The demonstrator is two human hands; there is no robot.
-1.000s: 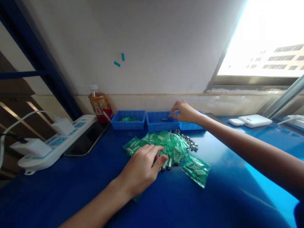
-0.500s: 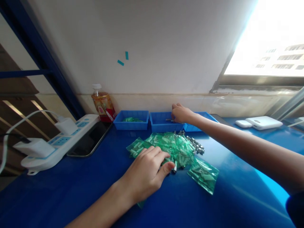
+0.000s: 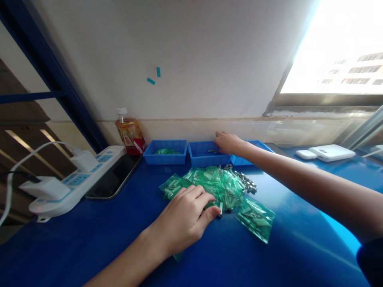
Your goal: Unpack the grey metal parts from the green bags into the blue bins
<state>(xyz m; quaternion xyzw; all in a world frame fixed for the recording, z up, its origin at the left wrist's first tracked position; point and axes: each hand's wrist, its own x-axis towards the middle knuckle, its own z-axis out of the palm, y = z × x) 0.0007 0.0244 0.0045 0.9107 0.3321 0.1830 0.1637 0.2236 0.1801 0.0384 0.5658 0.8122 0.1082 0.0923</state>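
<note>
My left hand rests palm down at the near left edge of a pile of green plastic bags, its thumb and fingers apart. Small pale and metal pieces show inside the bags. My right hand reaches over the middle blue bin, its fingertips down by small metal pieces in it; whether it grips one is hidden. One separate green bag lies to the right of the pile. Loose metal parts are scattered behind it.
A left blue bin holds green bags; a right blue bin is partly behind my right forearm. Further left are a drink bottle, a phone and a power strip. White devices lie at right.
My right hand has shifted very slightly left over the middle bin. My left hand keeps almost the same place and pose. The view has tilted a little.
</note>
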